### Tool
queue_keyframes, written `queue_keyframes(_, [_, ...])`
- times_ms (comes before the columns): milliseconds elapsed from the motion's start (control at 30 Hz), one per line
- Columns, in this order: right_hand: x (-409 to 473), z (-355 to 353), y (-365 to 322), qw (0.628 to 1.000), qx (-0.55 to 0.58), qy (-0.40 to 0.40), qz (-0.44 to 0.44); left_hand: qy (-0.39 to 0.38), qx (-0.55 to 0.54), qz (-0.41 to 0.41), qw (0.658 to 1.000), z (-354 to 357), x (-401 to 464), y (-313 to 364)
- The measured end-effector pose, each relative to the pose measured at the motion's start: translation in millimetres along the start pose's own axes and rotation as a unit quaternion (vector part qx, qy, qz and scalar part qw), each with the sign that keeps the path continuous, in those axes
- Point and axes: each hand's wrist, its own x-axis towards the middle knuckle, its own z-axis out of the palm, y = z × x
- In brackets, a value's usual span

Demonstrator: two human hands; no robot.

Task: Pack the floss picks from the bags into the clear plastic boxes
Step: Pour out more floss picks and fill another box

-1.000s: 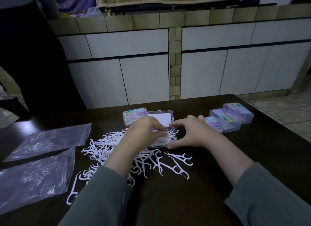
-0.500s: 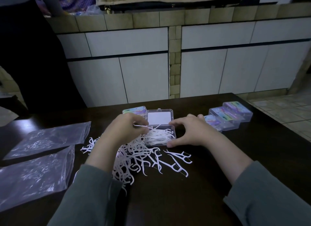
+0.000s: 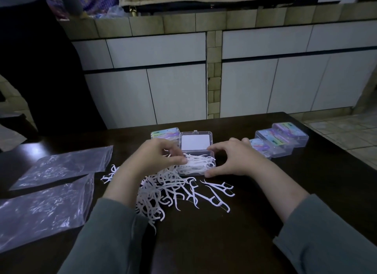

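Observation:
An open clear plastic box [image 3: 196, 165] sits mid-table, its lid [image 3: 195, 141] standing up behind it, white floss picks heaped inside. My left hand [image 3: 158, 157] pinches a few floss picks at the box's left edge. My right hand [image 3: 234, 158] curls round the box's right side, thumb at its front corner. A loose pile of white floss picks [image 3: 163, 192] spreads on the dark table in front of the box, partly under my left wrist.
Two flattened clear bags [image 3: 61, 163] [image 3: 40, 210] lie at the left. A closed labelled box [image 3: 165, 132] stands behind my left hand; three more [image 3: 285, 140] line up at the right. A person in dark clothes [image 3: 40, 69] stands at far left. White cabinets lie beyond the table.
My left hand drew back to the pile, then returned to the box's left edge with a few picks. My right hand stayed on the box.

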Motion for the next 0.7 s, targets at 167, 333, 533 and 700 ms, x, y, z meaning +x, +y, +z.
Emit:
queue_keyframes(167, [-1, -1, -1, 1.0, -0.003, 0.0, 0.006, -0.005, 0.017, -0.019, 1.0, 6, 2, -3])
queue_keyframes(333, [1, 1, 1, 1.0, -0.003, 0.004, -0.004, 0.003, 0.005, 0.003, 1.0, 18, 7, 3])
queue_keyframes(533, [1, 2, 3, 1.0, 0.005, 0.002, 0.008, 0.025, 0.002, -0.032, 0.999, 2, 2, -7])
queue_keyframes(700, [2, 3, 3, 1.0, 0.009, 0.003, 0.014, -0.003, 0.023, -0.048, 0.999, 5, 1, -4])
